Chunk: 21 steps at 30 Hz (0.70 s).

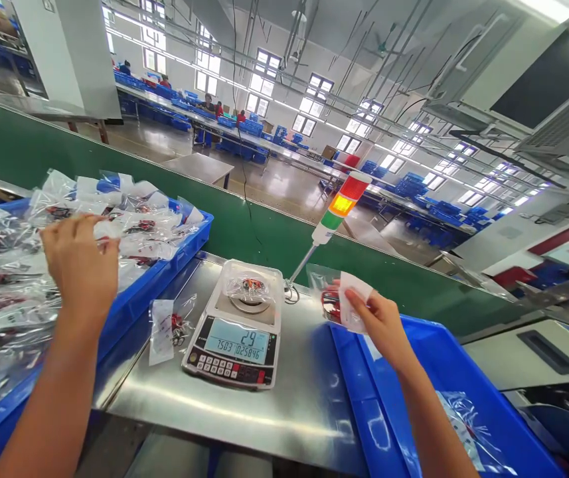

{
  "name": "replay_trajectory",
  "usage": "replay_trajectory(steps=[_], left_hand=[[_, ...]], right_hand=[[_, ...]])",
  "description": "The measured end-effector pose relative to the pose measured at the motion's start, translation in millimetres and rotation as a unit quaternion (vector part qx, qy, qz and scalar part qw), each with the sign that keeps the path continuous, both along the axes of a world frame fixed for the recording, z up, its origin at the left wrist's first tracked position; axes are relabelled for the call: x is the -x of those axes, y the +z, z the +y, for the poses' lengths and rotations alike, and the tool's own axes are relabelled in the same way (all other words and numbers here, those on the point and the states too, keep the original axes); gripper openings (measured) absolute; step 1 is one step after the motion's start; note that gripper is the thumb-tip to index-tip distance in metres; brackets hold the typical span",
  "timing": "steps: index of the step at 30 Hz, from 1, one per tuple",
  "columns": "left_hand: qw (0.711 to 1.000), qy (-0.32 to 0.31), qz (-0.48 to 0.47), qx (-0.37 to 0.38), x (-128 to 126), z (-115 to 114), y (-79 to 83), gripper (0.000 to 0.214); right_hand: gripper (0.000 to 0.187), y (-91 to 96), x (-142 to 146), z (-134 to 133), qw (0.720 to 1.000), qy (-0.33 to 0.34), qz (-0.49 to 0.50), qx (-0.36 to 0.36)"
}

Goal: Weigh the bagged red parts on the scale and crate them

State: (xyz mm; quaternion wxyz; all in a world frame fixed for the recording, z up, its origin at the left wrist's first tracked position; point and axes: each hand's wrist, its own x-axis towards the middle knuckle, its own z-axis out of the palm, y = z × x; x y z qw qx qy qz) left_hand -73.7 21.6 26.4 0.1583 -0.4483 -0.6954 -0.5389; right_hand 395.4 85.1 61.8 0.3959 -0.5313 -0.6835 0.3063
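Observation:
My left hand (pixel 81 265) reaches over the blue tray (pixel 164 279) on the left, its fingers curled on a clear packet (pixel 109 229) among several clear plastic packets of small red and black parts. My right hand (pixel 378 322) pinches another clear packet with a white label (pixel 346 302) above the near corner of the blue bin (pixel 413 398) on the right. Between my hands stands a digital scale (pixel 239 332) with one packet (pixel 250 287) lying on its pan. A further packet (pixel 167 328) lies on the steel table left of the scale.
The steel table (pixel 244 405) runs under the scale. A green conveyor belt (pixel 244 232) passes behind it, with a red-amber-green signal lamp (pixel 342 206) on a pole. One clear packet (pixel 463 415) lies in the right bin. People sit at distant benches with blue crates.

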Motion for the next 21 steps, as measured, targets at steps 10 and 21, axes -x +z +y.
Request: replay_trajectory(steps=[10,21], left_hand=[[0.950,-0.299,0.045,0.077,-129,17,-24.3,0.025],[0.903,-0.342,0.204,0.162,-167,30,-55.5,0.025]], right_hand=[[0.053,-116.7,-93,-19,0.902,-0.131,0.341,0.230],[0.029,-134.4,-106,-22,0.837,-0.108,0.460,0.275]])
